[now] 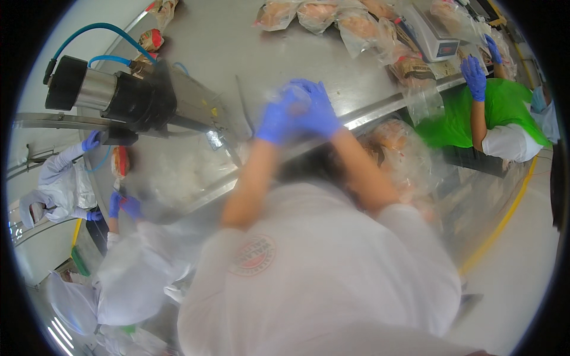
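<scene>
My left hand (277,121) and my right hand (320,110), both in blue gloves, meet over the near side of the steel table (219,50). Their fingers curl in toward each other. A pale, see-through patch shows between them, but motion blur hides what it is. Left of my hands stands a black and steel machine (139,98) with blue air hoses (98,26), its narrow arm slanting toward the table edge. Just right of my forearm, bagged poultry (395,142) is heaped below the table's edge.
Several bagged chickens (314,15) line the far side, near a scale (430,35). A co-worker in a green apron (469,113) stands at the right. Co-workers in white (139,267) are on the left, one near a red-and-white package (120,161). Loose clear plastic (184,172) lies by the machine.
</scene>
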{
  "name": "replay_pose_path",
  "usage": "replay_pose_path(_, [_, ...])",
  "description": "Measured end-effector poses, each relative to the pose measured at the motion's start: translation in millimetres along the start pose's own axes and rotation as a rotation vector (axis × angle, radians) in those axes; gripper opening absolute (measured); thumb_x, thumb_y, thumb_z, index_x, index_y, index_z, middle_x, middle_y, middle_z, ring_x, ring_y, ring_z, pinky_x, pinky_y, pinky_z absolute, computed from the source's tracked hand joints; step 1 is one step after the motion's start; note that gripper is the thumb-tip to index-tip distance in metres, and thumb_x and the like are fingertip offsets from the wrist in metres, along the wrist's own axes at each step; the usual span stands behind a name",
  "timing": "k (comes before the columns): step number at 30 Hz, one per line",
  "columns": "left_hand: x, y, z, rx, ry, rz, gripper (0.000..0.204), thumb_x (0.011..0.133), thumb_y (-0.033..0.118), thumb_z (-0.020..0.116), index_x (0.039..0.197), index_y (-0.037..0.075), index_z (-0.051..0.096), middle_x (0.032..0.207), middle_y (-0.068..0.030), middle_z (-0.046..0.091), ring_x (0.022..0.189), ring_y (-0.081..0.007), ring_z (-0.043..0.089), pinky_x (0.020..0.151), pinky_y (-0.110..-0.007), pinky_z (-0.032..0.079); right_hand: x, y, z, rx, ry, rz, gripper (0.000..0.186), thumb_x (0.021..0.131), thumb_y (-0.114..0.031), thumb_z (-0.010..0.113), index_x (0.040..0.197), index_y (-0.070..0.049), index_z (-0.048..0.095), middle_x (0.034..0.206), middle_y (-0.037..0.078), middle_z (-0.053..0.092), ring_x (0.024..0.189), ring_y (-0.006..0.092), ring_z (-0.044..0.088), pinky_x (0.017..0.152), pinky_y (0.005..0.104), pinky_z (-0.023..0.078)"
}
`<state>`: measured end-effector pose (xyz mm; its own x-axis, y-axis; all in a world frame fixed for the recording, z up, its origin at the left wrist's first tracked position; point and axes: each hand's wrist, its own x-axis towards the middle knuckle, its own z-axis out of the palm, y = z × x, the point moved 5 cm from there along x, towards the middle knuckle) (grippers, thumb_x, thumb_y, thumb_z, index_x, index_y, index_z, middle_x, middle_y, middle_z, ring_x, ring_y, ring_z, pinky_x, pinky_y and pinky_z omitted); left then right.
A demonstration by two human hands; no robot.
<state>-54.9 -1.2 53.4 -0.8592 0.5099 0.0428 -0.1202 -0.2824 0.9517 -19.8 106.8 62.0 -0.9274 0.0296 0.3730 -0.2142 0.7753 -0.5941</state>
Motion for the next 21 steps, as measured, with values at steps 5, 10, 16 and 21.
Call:
replay_pose_path(5, [-7, 51, 2, 0.168, -0.024, 0.058, 0.042, 0.086, 0.023, 0.057, 0.122, 0.007, 0.043, 0.124, -0.0108, 0.045, 0.117, -0.0231, 0.041, 0.099, -0.036, 0.035, 8, -4, -11, 0.115, 0.046, 0.051, 0.044, 0.063, -0.021, 0.068, 0.104, -0.010, 0.061, 0.099, 0.008, 0.058, 0.102, 0.0287, 0.049, 0.089, 0.0398, 0.039])
replay_pose_path(10, [-13, 47, 17, 0.904, -0.223, -0.173, 0.054, 0.084, 0.024, 0.060, 0.130, 0.008, 0.038, 0.133, -0.0109, 0.039, 0.122, -0.0224, 0.037, 0.105, -0.035, 0.027, 22, -32, -20, 0.205, 0.061, 0.011, 0.031, 0.062, -0.013, 0.062, 0.093, -0.007, 0.063, 0.091, 0.009, 0.057, 0.088, 0.0274, 0.054, 0.079, 0.0331, 0.045])
replay_pose_path(16, [3, -52, 3, 1.271, 0.125, -0.037, 0.037, 0.087, 0.034, 0.047, 0.113, 0.008, 0.051, 0.115, -0.0148, 0.049, 0.112, -0.0263, 0.042, 0.093, -0.040, 0.036, 23, -72, 10, -0.151, -0.313, -0.233, 0.036, 0.067, -0.023, 0.059, 0.102, -0.014, 0.062, 0.106, 0.009, 0.056, 0.100, 0.0271, 0.052, 0.086, 0.0375, 0.042])
replay_pose_path(21, [-10, -36, 14, 1.318, 0.061, 0.158, 0.030, 0.085, 0.009, 0.051, 0.115, 0.005, 0.053, 0.120, -0.0088, 0.051, 0.107, -0.0212, 0.049, 0.094, -0.033, 0.038, 14, -65, -12, -0.027, -0.134, -0.178, 0.039, 0.065, -0.017, 0.057, 0.104, -0.013, 0.061, 0.104, 0.011, 0.055, 0.099, 0.0303, 0.050, 0.086, 0.0403, 0.041])
